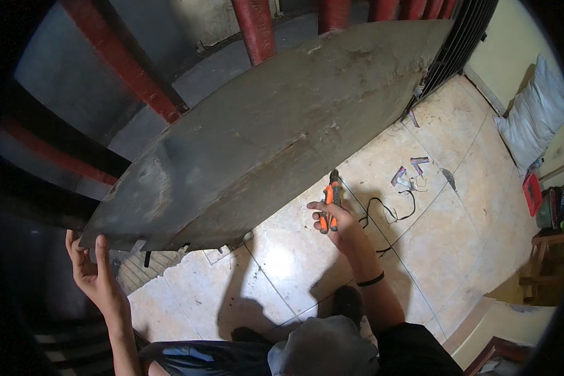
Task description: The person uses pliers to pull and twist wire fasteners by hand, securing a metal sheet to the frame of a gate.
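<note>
A large grey sheet panel, scuffed and stained, stretches from the lower left to the upper right in front of red bars. My left hand is closed on its near left corner, thumb on the front face and fingers at the edge. A small pale strip and a black strip stick out at the panel's lower edge close by. In my right hand is a pair of pliers with orange and black handles. The dark jaws point up at the panel's lower edge; whether they touch it I cannot tell.
On the tiled floor to the right lie a thin black cord and several torn wrapper pieces. Red bars stand behind the panel. A white sack leans by the right wall, near a red dustpan-like object.
</note>
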